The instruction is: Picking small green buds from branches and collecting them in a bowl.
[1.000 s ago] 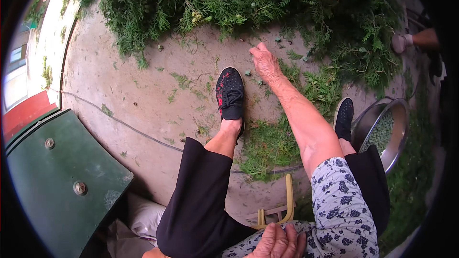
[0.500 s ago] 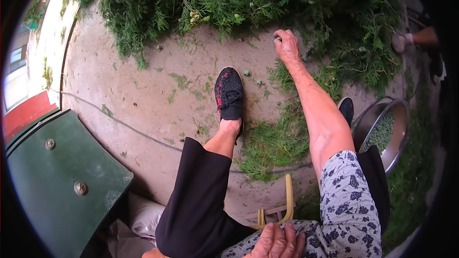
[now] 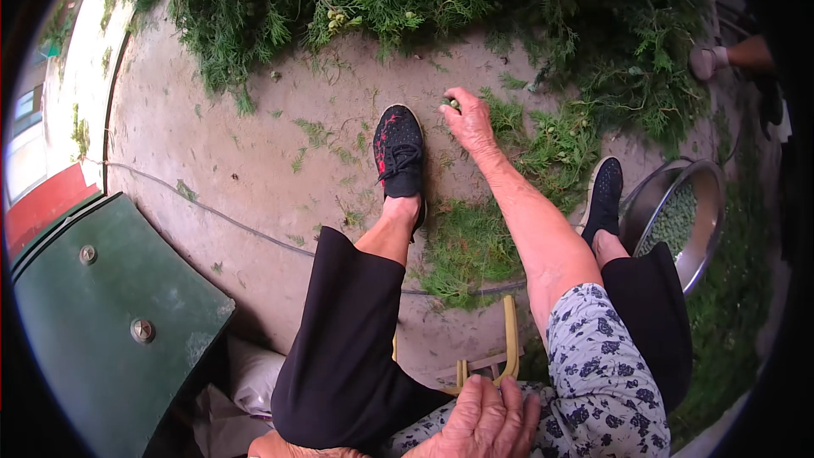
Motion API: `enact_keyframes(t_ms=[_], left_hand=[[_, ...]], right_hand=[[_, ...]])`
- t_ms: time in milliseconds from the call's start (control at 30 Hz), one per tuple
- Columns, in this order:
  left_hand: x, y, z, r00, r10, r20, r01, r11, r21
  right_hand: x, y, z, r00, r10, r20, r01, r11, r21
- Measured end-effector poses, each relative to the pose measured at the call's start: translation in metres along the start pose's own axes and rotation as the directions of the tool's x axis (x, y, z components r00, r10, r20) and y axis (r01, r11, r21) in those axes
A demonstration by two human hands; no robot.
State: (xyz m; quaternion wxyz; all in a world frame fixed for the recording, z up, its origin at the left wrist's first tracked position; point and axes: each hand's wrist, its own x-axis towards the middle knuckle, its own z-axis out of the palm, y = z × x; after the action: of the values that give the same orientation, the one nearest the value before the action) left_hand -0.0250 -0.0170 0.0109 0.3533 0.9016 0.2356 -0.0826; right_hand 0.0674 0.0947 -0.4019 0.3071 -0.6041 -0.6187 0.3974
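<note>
We see the right hand (image 3: pixel 471 123) with its fingers clamped on a cone (image 3: pixel 454 104), small, round and green. The cone sits at the fingertips, on the hand's left side, partly covered by the digits. Whether the hand touches the floor (image 3: pixel 288 144) or is just above it, we cannot tell.

We note the hand between two masses of green: the pile (image 3: pixel 356 8) of cut branches beyond it, and the loose sprigs (image 3: pixel 466 246) nearer the body and to its right. The left shoe (image 3: pixel 398 148) stands just to the left of the hand; the right shoe (image 3: pixel 604 195) is farther right. Beside the latter we find a bowl (image 3: pixel 710 242), metal and tilted, which contains a mass of small green pieces (image 3: pixel 677 219); held cone and bowl are well apart.

The left hand (image 3: pixel 487 420) rests palm down at the lap, on the shirt (image 3: pixel 606 356), its fingers lying side by side. Its palm is hidden, so we cannot tell whether it holds anything. Just beyond it stands the yellow frame of a stool (image 3: pixel 510 331). At lower left we observe a green box (image 3: pixel 119 314), with a cable (image 3: pixel 246 233) curving across the floor beyond it.
</note>
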Motion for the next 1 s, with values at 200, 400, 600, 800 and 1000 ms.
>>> enact_keyframes(t_ms=[200, 400, 600, 800, 1000], left_hand=[[0.000, 0.021, 0.058, 0.945, -0.061, -0.321, 0.101, 0.989, 0.108], [0.006, 0.020, 0.057, 0.945, -0.086, -0.315, 0.119, 0.989, 0.089], [0.002, 0.020, 0.056, 0.946, -0.125, -0.300, 0.148, 0.987, 0.055], [0.013, 0.008, 0.007, 0.998, -0.054, 0.014, 0.054, 0.998, -0.013], [0.019, 0.007, 0.003, 0.997, -0.050, 0.064, 0.049, 0.999, 0.010]], right_hand=[[-0.017, 0.020, -0.029, 0.991, -0.073, 0.115, 0.088, 0.988, -0.130], [-0.030, 0.015, -0.015, 0.958, 0.049, 0.282, 0.057, 0.933, -0.355], [-0.028, -0.001, -0.062, 0.872, 0.470, 0.135, -0.465, 0.713, 0.524], [-0.001, 0.065, -0.126, 0.781, 0.603, -0.162, -0.450, 0.724, 0.524], [0.046, 0.079, -0.105, 0.866, 0.186, -0.463, -0.352, 0.886, -0.302]])
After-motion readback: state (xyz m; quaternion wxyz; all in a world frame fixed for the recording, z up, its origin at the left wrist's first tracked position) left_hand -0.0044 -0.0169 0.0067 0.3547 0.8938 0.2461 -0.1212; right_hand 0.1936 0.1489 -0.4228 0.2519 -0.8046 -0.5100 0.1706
